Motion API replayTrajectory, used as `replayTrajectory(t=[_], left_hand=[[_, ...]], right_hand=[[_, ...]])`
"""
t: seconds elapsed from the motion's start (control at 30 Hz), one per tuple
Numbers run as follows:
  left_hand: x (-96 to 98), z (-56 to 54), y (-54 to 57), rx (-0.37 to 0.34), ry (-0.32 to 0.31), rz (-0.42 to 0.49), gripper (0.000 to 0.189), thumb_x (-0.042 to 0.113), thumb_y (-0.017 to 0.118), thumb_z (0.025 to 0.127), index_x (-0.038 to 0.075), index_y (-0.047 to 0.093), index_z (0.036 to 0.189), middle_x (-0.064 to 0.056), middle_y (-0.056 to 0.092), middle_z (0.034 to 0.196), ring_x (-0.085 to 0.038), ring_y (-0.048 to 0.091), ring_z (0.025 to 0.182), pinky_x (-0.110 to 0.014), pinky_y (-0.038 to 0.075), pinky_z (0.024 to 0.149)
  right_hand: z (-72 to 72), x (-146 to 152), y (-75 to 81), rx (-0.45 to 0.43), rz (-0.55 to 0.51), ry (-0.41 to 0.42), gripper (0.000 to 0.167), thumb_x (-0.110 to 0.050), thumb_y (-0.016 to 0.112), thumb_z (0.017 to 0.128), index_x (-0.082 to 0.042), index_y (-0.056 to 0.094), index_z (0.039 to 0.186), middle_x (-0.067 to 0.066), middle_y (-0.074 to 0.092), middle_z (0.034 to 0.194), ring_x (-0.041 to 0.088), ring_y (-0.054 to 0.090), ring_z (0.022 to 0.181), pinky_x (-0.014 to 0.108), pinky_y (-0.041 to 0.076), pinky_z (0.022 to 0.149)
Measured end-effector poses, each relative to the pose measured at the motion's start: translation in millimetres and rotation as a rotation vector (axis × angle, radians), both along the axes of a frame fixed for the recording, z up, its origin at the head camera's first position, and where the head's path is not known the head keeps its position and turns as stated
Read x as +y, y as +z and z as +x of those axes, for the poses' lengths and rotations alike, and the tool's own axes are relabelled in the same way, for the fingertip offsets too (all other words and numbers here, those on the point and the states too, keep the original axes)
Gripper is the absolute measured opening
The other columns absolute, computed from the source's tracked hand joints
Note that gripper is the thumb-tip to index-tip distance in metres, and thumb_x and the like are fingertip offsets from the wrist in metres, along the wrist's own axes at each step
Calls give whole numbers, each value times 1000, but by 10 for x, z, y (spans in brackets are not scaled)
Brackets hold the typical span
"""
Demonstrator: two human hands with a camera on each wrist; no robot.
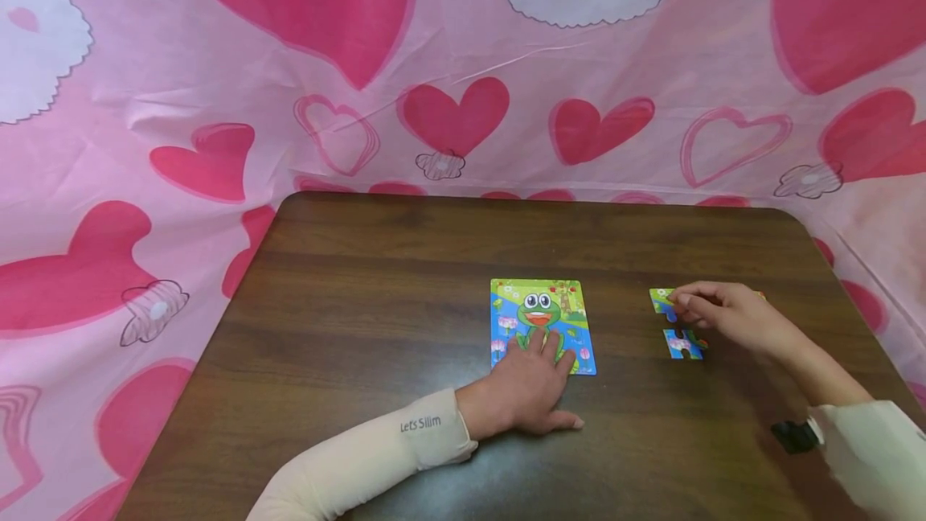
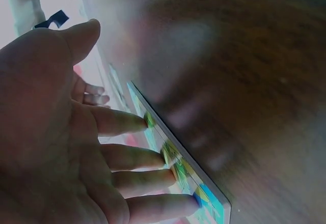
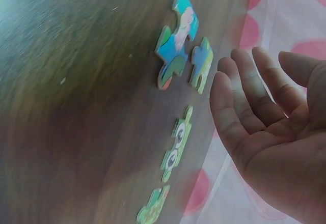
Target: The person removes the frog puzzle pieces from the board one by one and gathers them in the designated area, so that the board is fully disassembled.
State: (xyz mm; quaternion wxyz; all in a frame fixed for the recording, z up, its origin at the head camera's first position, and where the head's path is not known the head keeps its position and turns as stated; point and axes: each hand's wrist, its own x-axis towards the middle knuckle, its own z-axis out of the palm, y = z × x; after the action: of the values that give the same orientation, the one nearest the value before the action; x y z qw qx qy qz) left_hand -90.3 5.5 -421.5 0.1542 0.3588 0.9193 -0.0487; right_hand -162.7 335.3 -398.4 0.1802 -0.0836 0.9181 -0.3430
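In the head view, the frog board [image 1: 544, 313] lies flat on the brown table [image 1: 347, 304] right of the frame's centre, the printed frog's head pointing to the top of the frame; its bottom edge is partly hidden, and foreshortening makes its long axis hard to judge. The left hand [image 1: 531, 388] is spread on the board's lower part, fingers apart and covering the frog's lower body. At the right of the frame, the right hand [image 1: 734, 320] has loosely bent fingers over a green-and-blue puzzle piece [image 1: 661, 301], partly covering it; contact cannot be told here. A lotus piece [image 1: 678, 346] lies just below, its tab pointing right, and a coloured scrap shows beyond the knuckles. Both sleeves run out of the frame. In the left wrist view, the left fingertips meet the board, whose near edge slants from centre left to lower right; the fingers hide much of the print, and whether the board is a recessed tray cannot be made out. In the right wrist view, the right hand at the right edge has curved fingers, thumb apart, nothing visible in its grasp. Left of it, the lotus piece slants near the top, the eyes piece [image 3: 175, 147] stretches steeply below centre, and a green piece [image 3: 153, 207] lies at the bottom.
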Motion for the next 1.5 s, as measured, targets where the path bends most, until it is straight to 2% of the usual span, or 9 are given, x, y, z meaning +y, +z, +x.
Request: replayTrajectory(t=[0.2, 0.33, 0.47, 0.77, 0.97, 1.13, 1.27, 1.5], left_hand=[[-12, -4, 10, -5, 10, 21, 89, 79, 47, 89, 21, 38, 156, -10, 35, 162, -29, 36, 149, -54, 45, 108], [-19, -4, 3, 17, 7, 52, 86, 79, 50, 88, 20, 44, 151, -7, 43, 151, -25, 43, 137, -54, 49, 103], [-22, -10, 6, 22, 2, 58, 85, 79, 52, 87, 20, 46, 148, -4, 47, 142, -23, 47, 128, -52, 51, 99], [-26, -9, 23, 26, -17, 34, 86, 79, 54, 86, 20, 47, 148, -3, 49, 140, -21, 50, 126, -44, 52, 98], [-35, -12, 25, 31, -14, 39, 86, 79, 54, 86, 19, 47, 147, -4, 48, 141, -22, 48, 127, -45, 51, 98], [-45, -4, 33, -4, -21, 50, 86, 77, 53, 88, 17, 45, 149, -7, 45, 150, -24, 45, 135, -47, 49, 104], [-57, -25, 42, -42, -24, 63, 86, 76, 52, 89, 17, 45, 151, -8, 42, 156, -25, 42, 140, -48, 47, 108], [-60, -22, 45, -62, -29, 69, 87, 76, 52, 90, 17, 44, 153, -10, 39, 159, -27, 39, 144, -50, 46, 110]], right_hand=[[-88, -129, 8, -9, -93, -5, 41, -27, 46, 109, 4, 60, 132, 22, 72, 114, 10, 71, 90, 27, 59, 76], [-151, -275, -21, 1, -132, 8, 38, -28, 47, 109, 1, 64, 127, 19, 72, 111, 12, 69, 90, 28, 58, 76], [-203, -437, -58, -20, -169, 17, 39, -29, 46, 109, 1, 64, 127, 19, 73, 115, 13, 71, 93, 29, 58, 77], [-302, -807, -74, -63, -211, 36, 38, -29, 49, 108, 1, 65, 126, 20, 72, 116, 24, 71, 98, 31, 59, 82], [-393, -1078, -94, -162, -297, 34, 39, -27, 51, 107, 3, 60, 131, 22, 68, 119, 26, 70, 100, 34, 59, 87], [-435, -1243, -154, -211, -363, 48, 40, -25, 51, 107, 6, 58, 132, 25, 68, 120, 24, 72, 99, 35, 60, 86], [-450, -1367, -172, -249, -388, 38, 39, -24, 52, 107, 6, 59, 131, 24, 69, 121, 25, 73, 101, 37, 60, 86], [-445, -1522, -198, -279, -393, 21, 39, -23, 52, 107, 6, 59, 131, 24, 68, 121, 24, 72, 98, 37, 60, 86]])
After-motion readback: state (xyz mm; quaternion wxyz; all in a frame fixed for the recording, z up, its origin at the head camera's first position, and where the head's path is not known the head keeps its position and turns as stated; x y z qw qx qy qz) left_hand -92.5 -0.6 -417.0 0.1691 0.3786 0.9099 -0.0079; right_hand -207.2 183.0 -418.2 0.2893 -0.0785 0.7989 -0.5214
